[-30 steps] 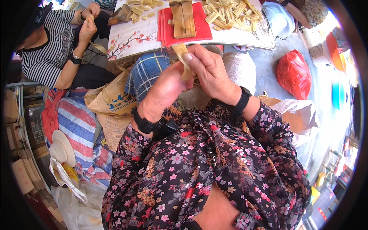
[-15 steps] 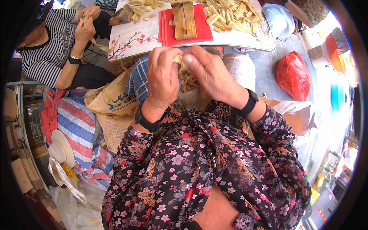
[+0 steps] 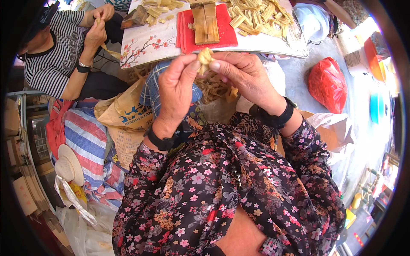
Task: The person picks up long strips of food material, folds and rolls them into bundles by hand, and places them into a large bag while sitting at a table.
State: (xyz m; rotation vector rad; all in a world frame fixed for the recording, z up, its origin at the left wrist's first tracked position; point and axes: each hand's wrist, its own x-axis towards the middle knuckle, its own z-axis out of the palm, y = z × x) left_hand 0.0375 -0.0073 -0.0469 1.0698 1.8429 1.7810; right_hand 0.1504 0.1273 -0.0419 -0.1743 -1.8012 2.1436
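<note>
Head view: left hand (image 3: 176,83) and right hand (image 3: 252,79) pinch a bunched yellow strip (image 3: 205,56) near the flowered table (image 3: 166,33); a red bag (image 3: 327,85) sits on grey floor (image 3: 295,85); fingertips (image 3: 195,65) partly cover the strip; the table's far edge is cropped.

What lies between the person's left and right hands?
In the head view, a bunched yellowish strip lies there, pinched by both the left hand and the right hand.

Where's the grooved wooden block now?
Head view, top centre: the block lies on the red cloth on the table, straight beyond the strip between the left hand and right hand, with piled strips close on its right.
</note>
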